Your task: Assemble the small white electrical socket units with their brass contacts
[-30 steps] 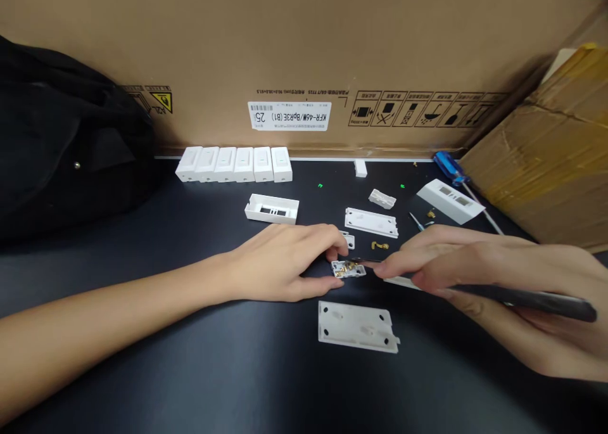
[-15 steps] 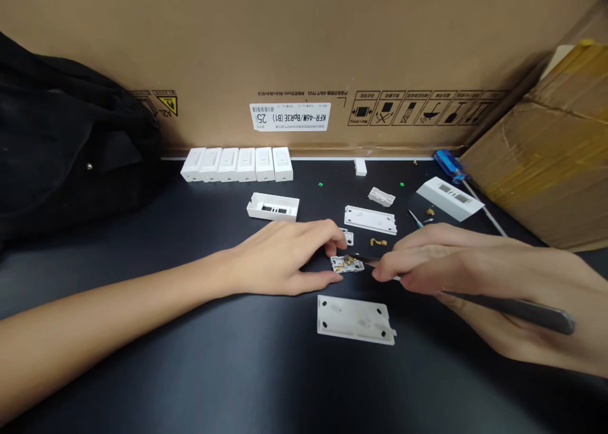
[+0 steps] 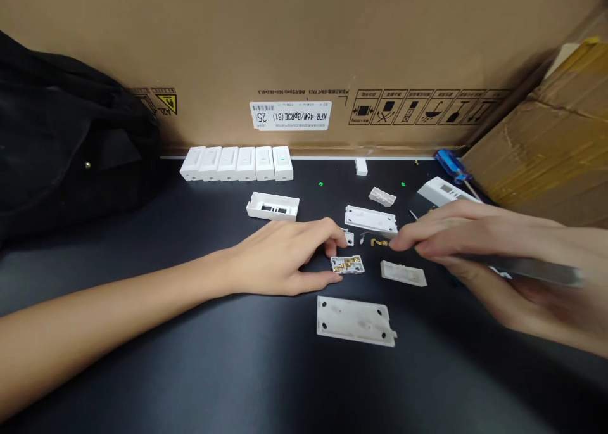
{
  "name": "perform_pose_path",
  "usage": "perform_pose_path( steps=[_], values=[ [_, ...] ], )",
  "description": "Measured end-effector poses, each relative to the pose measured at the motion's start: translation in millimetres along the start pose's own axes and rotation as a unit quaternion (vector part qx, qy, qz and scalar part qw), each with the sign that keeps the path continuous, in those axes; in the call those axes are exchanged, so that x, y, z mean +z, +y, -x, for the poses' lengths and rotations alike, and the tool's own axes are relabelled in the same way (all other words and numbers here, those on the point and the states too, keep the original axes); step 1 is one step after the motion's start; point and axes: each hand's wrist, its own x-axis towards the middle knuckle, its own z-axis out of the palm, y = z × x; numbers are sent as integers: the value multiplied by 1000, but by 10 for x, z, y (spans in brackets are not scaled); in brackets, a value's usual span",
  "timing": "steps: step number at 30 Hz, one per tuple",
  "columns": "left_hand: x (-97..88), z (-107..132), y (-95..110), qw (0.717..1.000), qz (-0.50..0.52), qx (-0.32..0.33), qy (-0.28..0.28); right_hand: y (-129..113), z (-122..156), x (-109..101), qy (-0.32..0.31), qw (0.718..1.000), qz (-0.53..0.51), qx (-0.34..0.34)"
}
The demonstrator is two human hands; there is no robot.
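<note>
My left hand (image 3: 304, 256) rests on the table, its thumb and fingers closed around the left end of a small white plastic switch base (image 3: 360, 270) with brass contacts (image 3: 349, 264) in it. My right hand (image 3: 475, 256) pinches metal tweezers (image 3: 536, 270), their back end sticking out behind the fingers. Slightly blurred, the tweezer tips are beyond a loose brass contact (image 3: 379, 242), beside a tiny grey piece (image 3: 362, 237); whether they grip it I cannot tell. Below that hand lies a white rocker-like cover (image 3: 403, 274). Nearer me is a flat white back plate (image 3: 356, 320).
Several white switches (image 3: 237, 163) stand in a row before the big carton (image 3: 304, 41). An open white housing (image 3: 273, 206), another plate (image 3: 370, 219) and a white clip-like part (image 3: 382, 197) lie farther back. At right are a blue screwdriver (image 3: 451, 165) and a taped box (image 3: 536, 149); a black bag (image 3: 71, 142) is left.
My right hand with the tweezers has drawn back from the switch base, up and to the right, uncovering the white rocker-like cover. My left hand has stayed in place.
</note>
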Motion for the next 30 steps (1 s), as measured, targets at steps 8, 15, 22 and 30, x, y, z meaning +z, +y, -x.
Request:
perform_pose_path(
  steps=[8,15,22,30],
  values=[
    [-4,11,-2,1000,-2,-4,0,34,-53,-41,5,998,67,12],
    [-1,3,15,1000,3,-4,-5,36,-43,-43,17,996,81,26],
    [2,11,2,1000,-1,-11,-2,33,-69,-35,30,997,63,14],
    [2,-3,22,1000,-4,-17,-3,67,-43,-70,52,997,64,5]
  ],
)
